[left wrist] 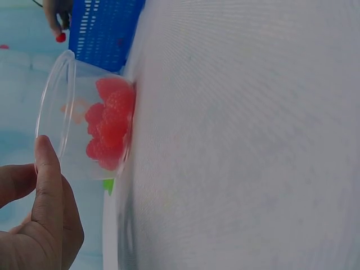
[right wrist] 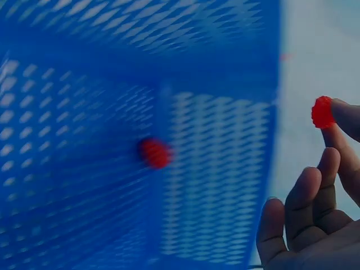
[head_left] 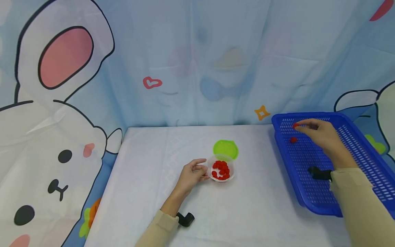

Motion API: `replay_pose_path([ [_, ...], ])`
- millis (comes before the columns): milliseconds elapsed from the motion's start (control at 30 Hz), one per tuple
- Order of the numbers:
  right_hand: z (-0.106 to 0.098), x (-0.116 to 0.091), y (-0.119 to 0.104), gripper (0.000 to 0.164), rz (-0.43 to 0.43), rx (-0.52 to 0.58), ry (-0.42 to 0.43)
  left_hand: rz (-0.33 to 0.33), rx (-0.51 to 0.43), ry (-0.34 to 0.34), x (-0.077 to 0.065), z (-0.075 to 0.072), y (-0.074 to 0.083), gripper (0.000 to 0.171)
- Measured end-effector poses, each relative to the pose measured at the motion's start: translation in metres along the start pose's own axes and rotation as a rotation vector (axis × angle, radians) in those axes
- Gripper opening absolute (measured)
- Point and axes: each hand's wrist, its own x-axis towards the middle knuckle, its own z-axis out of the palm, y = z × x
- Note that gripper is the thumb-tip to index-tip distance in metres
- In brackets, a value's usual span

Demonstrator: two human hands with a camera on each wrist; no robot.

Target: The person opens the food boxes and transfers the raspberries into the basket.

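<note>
A clear plastic cup [head_left: 232, 168] stands on the table with several red raspberries [left wrist: 115, 115] in it. My left hand [head_left: 192, 174] is at the cup's left side, its thumb and fingers holding it by the rim. Over the far left part of the blue basket [head_left: 303, 207], my right hand [head_left: 321, 135] pinches a single raspberry [right wrist: 322, 112] between thumb and index finger, the other fingers loosely bent. Another raspberry [right wrist: 154, 152] lies inside the basket, below that hand.
A bright green lid [head_left: 226, 149] lies just behind the cup. White cloth covers the table [head_left: 262, 206], and the basket's raised walls stand along its right side. Behind hangs a printed blue curtain [head_left: 191, 61].
</note>
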Motion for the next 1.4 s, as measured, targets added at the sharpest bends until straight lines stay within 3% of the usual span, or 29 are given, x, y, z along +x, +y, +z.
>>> replay_pose_path([
  [200, 0.002, 0.029, 0.053, 0.075, 0.135, 0.041, -0.008, -0.004, 0.001, 0.001, 0.001, 0.000, -0.001, 0.037],
  [400, 0.003, 0.041, 0.093, 0.070, 0.295, 0.029, -0.043, -0.003, 0.006, -0.002, 0.001, 0.001, -0.002, 0.037],
  [633, 0.006, 0.042, 0.115, 0.066, 0.386, 0.032, -0.117, -0.011, 0.004, -0.004, 0.000, 0.003, -0.003, 0.037],
  [767, 0.007, 0.041, 0.114, 0.063, 0.366, 0.025, -0.120, -0.017, 0.005, -0.002, 0.000, 0.003, -0.002, 0.038],
  [967, 0.001, 0.032, 0.075, 0.059, 0.231, -0.032, -0.037, -0.014, 0.009, -0.004, -0.001, 0.003, -0.002, 0.037],
  [1233, 0.001, 0.000, -0.027, 0.070, -0.024, -0.033, -0.023, -0.017, 0.012, 0.001, -0.001, 0.001, 0.000, 0.038],
  [1400, 0.019, -0.024, -0.083, 0.058, -0.128, -0.017, -0.021, -0.015, 0.008, 0.004, -0.001, 0.001, 0.001, 0.039],
])
